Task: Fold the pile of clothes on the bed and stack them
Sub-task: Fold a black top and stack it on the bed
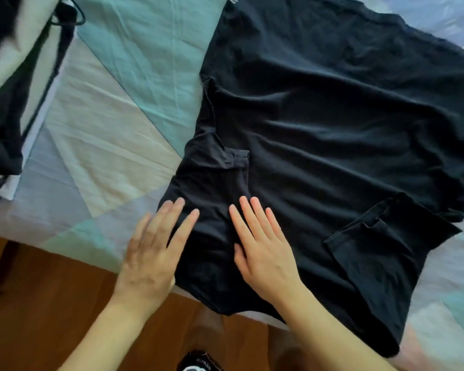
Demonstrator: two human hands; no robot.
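Smoothing the black T-shirt point(332, 129) flat on the bed point(113, 116).
We press our left hand point(156, 247) and right hand point(263, 247) on its near sleeve, fingers straight and slightly spread, probably to flatten wrinkles before folding.

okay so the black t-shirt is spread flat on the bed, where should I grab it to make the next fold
Probably take the black t-shirt by its loose right sleeve, which sticks out over the bedsheet with its hem free. Come from the right edge, pinch the sleeve's outer corner with the right hand and carry it inward. The left hand lies flat on the near part, where one side seems already folded in.
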